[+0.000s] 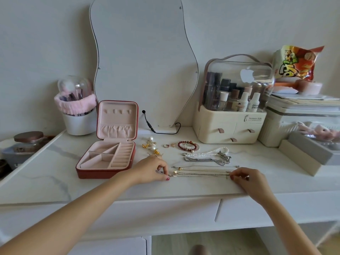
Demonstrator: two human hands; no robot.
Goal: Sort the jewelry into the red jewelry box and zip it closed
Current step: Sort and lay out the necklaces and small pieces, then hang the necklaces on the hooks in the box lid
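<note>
The red jewelry box (105,159) sits open on the counter (55,181), lid upright, its pink compartments bare as far as can be seen; so the sorting looks barely begun. Both hands are at the thin chain necklaces (202,173) laid in rows near the front edge; the left hand (151,168) pinches the end nearest the box with curled fingertips, and the right hand (244,178) pinches the far end; which single chain each has hold of is too fine to tell. The step in hand appears to be picking up a first necklace. Behind lie a pearl strand (206,153), a silver chain (206,160), a red bead bracelet (187,146), two rings (169,145) and pearl earrings (151,145), all untouched. Next, the chain likely needs lifting clear without dragging its neighbours, then carrying left to the box; tangling seems the risk.
</note>
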